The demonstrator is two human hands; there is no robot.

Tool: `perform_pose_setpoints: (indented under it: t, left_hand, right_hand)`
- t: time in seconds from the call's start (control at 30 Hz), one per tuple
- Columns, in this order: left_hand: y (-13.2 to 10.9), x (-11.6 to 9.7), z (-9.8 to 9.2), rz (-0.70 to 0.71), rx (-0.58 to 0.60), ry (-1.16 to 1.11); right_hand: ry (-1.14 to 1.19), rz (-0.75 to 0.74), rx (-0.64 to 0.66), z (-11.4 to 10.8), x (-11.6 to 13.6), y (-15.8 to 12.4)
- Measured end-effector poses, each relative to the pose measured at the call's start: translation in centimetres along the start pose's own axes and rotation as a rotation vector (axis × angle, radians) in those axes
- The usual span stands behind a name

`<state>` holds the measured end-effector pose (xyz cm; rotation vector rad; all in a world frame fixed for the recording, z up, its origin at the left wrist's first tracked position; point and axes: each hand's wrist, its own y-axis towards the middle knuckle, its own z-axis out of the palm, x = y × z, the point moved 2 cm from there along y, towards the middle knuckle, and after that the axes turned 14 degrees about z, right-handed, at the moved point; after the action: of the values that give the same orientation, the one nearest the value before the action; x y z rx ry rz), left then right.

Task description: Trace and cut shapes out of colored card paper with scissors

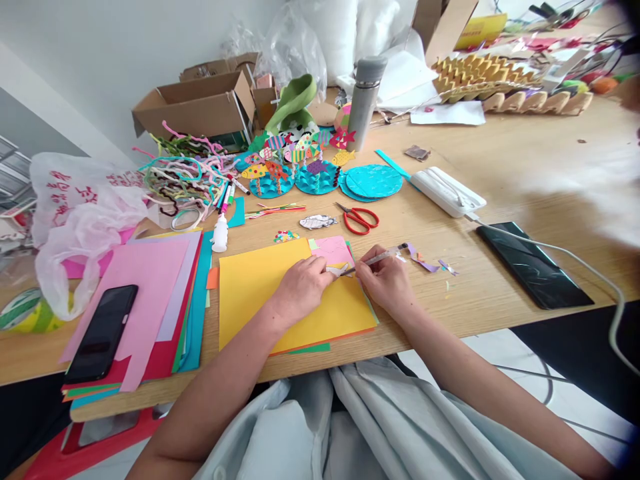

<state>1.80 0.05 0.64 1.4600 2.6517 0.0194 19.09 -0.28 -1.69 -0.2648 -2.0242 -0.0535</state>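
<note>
My left hand (303, 287) pinches the left end of a white cutout (339, 270) over the yellow paper (270, 293), seemingly to steady it, while my right hand (387, 280) grips a pen (383, 256), tip near the cutout's right end, scissors (361, 220) lying farther off.

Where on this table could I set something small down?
Bare wood shows beyond the right hand, between the red-handled scissors, white device and paper scraps; more lies between that device and the egg cartons. It's crowded left and back: stacked coloured paper, pipe cleaners, paper fish.
</note>
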Motion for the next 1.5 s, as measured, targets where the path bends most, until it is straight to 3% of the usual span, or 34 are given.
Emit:
perform_pose_setpoints:
  t: [0.6, 1.5]
  left_hand:
    - [0.20, -0.08, 0.25, 0.065, -0.032, 0.008]
    - [0.43, -0.55, 0.36, 0.058, 0.020, 0.096]
  right_hand:
    - [-0.055, -0.053, -0.085, -0.18, 0.35, -0.26]
    - [-0.061, -0.069, -0.126, -0.57, 0.48, -0.58]
